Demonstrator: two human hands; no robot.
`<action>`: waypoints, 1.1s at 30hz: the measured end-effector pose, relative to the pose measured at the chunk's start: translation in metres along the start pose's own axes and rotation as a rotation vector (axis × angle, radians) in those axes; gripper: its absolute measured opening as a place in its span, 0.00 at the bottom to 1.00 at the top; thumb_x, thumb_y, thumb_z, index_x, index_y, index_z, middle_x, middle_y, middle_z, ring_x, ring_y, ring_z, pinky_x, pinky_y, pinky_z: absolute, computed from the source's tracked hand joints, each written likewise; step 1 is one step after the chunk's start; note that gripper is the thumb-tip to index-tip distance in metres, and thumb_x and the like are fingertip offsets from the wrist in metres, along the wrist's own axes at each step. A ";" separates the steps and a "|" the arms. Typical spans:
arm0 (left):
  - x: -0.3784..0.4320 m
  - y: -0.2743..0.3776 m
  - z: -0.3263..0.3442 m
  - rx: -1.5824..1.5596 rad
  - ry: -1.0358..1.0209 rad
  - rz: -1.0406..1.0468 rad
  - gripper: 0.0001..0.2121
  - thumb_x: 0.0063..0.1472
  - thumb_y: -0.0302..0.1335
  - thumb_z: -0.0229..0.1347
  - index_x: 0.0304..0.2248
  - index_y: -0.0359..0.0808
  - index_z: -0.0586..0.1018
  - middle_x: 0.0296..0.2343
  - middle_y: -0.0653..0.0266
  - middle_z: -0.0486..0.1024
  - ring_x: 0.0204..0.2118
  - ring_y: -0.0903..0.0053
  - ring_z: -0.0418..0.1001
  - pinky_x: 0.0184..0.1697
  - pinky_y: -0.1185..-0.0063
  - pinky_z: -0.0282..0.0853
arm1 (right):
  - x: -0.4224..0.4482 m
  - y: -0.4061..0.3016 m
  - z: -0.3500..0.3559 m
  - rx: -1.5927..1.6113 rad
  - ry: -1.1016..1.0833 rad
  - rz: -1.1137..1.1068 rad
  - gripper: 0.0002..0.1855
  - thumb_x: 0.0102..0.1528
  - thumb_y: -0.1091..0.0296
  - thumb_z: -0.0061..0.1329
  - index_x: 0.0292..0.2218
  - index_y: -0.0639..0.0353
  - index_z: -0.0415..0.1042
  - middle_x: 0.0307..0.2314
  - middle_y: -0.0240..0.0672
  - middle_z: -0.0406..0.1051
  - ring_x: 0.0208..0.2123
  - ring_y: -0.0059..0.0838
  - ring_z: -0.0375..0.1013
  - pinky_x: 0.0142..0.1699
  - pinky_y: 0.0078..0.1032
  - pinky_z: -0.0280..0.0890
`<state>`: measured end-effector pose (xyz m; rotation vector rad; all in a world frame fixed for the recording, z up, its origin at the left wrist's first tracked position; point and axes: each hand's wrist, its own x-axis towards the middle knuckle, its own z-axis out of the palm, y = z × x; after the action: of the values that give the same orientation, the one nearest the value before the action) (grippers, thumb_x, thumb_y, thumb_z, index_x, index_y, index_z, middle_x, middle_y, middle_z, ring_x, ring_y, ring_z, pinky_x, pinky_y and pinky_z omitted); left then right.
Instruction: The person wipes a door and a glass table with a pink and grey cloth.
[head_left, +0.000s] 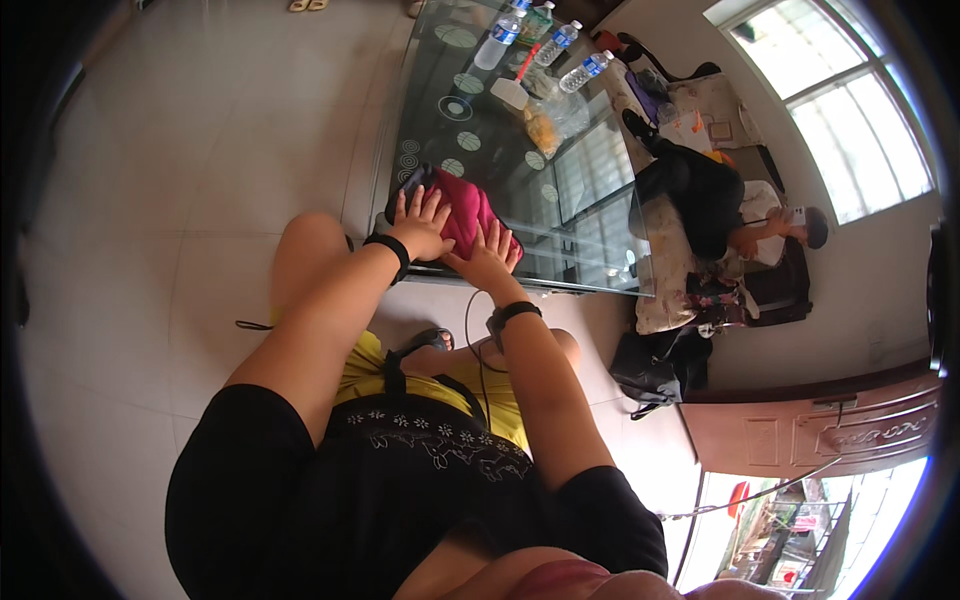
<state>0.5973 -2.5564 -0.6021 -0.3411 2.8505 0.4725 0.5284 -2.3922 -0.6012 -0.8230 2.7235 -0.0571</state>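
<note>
A folded magenta and black fabric bundle (466, 196) lies at the near left corner of the glass-topped table (510, 180). My left hand (421, 227) rests palm down on its left part, fingers spread over the black and pink cloth. Lower on the right, my right hand (489, 256) also presses flat on the pink cloth with its fingers apart. Neither hand grips anything. The palms hide some of the bundle's near side, so whether it is a garment or a soft bag is unclear.
Several plastic bottles (501, 39), a fly swatter (512, 91) with a red handle and a clear bag of food (541, 129) occupy the table's far end. A person (694, 196) holding a phone reclines on a sofa to the right. A black bag (654, 367) sits on the floor.
</note>
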 end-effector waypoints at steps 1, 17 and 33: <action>-0.001 -0.002 0.004 -0.015 0.052 0.025 0.39 0.63 0.54 0.44 0.67 0.43 0.51 0.68 0.54 0.34 0.70 0.51 0.25 0.66 0.49 0.18 | 0.001 0.001 -0.001 -0.016 -0.016 0.000 0.63 0.46 0.19 0.46 0.69 0.52 0.43 0.69 0.46 0.31 0.70 0.52 0.25 0.68 0.57 0.23; 0.004 -0.007 0.016 -0.024 0.176 0.083 0.36 0.65 0.49 0.44 0.66 0.40 0.54 0.68 0.51 0.37 0.70 0.52 0.28 0.68 0.53 0.21 | 0.030 0.017 0.004 -0.070 0.121 -0.245 0.65 0.44 0.21 0.52 0.68 0.57 0.44 0.68 0.51 0.36 0.70 0.55 0.28 0.68 0.57 0.26; -0.021 0.060 0.035 0.035 0.474 0.347 0.24 0.54 0.38 0.62 0.48 0.38 0.73 0.44 0.59 0.67 0.46 0.63 0.66 0.47 0.65 0.61 | -0.025 0.114 0.004 0.079 0.132 -0.417 0.47 0.46 0.39 0.60 0.62 0.50 0.61 0.67 0.40 0.44 0.69 0.49 0.38 0.69 0.50 0.35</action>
<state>0.6078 -2.4849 -0.6113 0.0668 3.3967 0.4506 0.4883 -2.2836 -0.6127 -1.3912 2.5976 -0.3135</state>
